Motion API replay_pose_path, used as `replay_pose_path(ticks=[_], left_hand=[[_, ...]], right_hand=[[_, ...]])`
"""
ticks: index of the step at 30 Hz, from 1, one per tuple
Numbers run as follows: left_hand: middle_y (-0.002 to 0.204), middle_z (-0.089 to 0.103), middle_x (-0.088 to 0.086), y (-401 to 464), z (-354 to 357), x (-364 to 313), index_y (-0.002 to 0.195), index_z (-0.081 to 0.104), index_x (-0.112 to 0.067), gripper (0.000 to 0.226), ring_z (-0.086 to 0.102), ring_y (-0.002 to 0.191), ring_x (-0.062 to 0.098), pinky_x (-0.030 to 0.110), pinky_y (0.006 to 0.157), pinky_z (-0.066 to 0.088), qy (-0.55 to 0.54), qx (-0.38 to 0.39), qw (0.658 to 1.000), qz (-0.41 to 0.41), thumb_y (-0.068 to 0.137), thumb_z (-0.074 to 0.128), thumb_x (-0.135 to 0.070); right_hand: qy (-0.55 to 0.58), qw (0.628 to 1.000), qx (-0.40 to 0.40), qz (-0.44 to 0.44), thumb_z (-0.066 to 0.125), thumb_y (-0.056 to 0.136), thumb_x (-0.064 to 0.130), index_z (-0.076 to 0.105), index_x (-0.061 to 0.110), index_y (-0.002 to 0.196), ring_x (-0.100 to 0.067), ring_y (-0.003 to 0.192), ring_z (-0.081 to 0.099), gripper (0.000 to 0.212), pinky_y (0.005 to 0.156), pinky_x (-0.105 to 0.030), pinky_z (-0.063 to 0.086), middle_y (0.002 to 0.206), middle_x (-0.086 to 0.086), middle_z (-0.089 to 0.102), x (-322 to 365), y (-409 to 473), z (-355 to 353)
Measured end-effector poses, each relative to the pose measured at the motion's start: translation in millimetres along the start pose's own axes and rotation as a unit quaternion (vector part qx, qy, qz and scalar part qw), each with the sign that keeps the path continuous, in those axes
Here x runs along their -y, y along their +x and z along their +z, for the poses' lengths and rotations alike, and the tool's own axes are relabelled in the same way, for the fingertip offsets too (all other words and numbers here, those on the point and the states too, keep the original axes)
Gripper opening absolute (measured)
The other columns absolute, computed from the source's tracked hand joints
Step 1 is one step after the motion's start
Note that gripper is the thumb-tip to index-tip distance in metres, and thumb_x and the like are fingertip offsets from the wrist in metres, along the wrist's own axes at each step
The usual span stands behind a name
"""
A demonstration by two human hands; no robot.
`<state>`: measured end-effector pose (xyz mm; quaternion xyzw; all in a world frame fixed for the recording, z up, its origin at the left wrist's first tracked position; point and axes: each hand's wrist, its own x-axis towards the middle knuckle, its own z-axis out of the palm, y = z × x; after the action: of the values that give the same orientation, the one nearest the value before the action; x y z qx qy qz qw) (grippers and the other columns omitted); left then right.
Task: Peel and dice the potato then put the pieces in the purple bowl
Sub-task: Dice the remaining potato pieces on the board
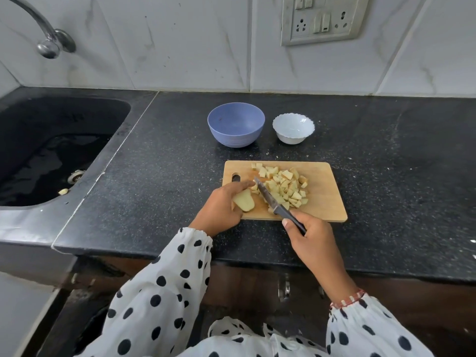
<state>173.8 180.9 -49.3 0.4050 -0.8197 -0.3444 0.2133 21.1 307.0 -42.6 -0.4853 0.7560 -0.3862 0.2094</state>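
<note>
A wooden cutting board (324,199) lies on the black counter with a pile of diced potato pieces (283,185) on its middle. My left hand (221,207) holds a peeled potato chunk (244,200) at the board's near left corner. My right hand (309,233) grips a dark-handled knife (270,199), its blade lying between the chunk and the pile, tip pointing away from me. The purple bowl (236,124) stands empty behind the board.
A white scalloped bowl (293,128) sits right of the purple one. A dark sink (51,150) with water and a tap (49,39) is at the left. A wall socket panel (322,19) is mounted above. The counter's front edge runs just below my hands.
</note>
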Motion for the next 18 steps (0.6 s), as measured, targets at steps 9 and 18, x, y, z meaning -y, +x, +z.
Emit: replay_pose_path(ticks=[9,18], left_hand=[[0.111,0.053,-0.001,-16.9,19.2,14.4,0.126,0.052,-0.012,0.065,0.049,0.103,0.011,0.01,0.085,0.03,0.028,-0.122,0.992,-0.027,0.069,0.079,-0.026],[0.113,0.06,0.0,-12.8,18.0,11.5,0.122,0.057,-0.016,0.04,0.051,0.11,0.015,0.006,0.083,0.028,-0.034,-0.125,0.989,-0.068,0.083,0.064,-0.009]], right_hand=[[-0.052,0.998,0.007,-0.042,0.052,0.093,0.029,0.06,0.017,0.123,-0.017,0.071,0.06,0.033,0.066,-0.031,0.05,0.088,-0.002,0.069,6.4,-7.8,13.1],[-0.106,0.992,0.023,-0.067,0.049,0.095,0.03,0.054,0.02,0.131,-0.02,0.069,0.061,0.038,0.062,-0.03,0.045,0.084,-0.005,0.069,8.2,-10.4,13.4]])
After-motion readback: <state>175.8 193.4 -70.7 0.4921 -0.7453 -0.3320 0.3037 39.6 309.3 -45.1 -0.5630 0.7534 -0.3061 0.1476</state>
